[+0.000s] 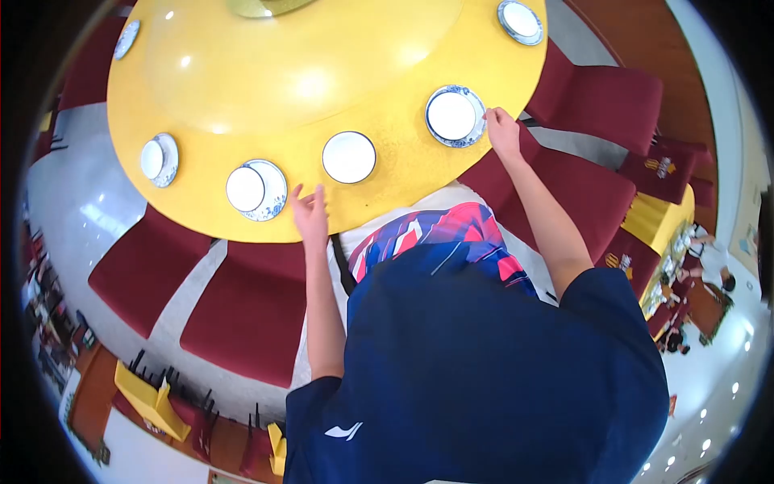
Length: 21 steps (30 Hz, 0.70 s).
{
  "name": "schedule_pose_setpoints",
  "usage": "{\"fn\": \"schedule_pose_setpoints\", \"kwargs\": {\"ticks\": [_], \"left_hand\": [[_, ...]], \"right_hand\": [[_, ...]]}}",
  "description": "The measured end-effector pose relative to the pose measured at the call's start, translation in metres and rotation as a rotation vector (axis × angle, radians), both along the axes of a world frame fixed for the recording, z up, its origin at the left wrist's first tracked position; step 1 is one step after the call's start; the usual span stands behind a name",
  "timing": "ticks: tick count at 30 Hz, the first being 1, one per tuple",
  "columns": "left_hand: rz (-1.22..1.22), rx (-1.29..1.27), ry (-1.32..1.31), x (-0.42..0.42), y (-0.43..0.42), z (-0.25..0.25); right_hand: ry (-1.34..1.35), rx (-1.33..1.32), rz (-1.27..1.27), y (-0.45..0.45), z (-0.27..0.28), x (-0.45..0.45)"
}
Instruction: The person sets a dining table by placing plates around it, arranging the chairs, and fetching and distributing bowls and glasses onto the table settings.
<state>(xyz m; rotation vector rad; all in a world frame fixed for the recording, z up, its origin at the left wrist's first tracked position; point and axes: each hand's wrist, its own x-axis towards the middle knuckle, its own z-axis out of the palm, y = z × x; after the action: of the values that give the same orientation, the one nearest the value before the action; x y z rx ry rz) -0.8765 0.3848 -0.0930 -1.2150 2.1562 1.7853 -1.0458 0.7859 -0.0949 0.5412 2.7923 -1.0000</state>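
Observation:
Near the table's front edge, my left hand is held with its fingers apart and nothing in it, just right of a patterned plate bearing a white bowl. At the right, my right hand has its bent fingers at the rim of another blue-and-white plate. On that plate sits a white bowl. Between the hands lies a white round dish on the yellow cloth.
The round table has a glossy raised centre. More plates with bowls stand at far left and upper right. Dark red chairs ring the table. People are in the distance at the right.

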Motion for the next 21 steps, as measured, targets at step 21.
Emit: {"fn": "schedule_pose_setpoints", "kwargs": {"ticks": [21], "left_hand": [[0.005, 0.424, 0.2, -0.038, 0.072, -0.031]], "right_hand": [[-0.159, -0.738, 0.618, -0.137, 0.02, 0.051]]}}
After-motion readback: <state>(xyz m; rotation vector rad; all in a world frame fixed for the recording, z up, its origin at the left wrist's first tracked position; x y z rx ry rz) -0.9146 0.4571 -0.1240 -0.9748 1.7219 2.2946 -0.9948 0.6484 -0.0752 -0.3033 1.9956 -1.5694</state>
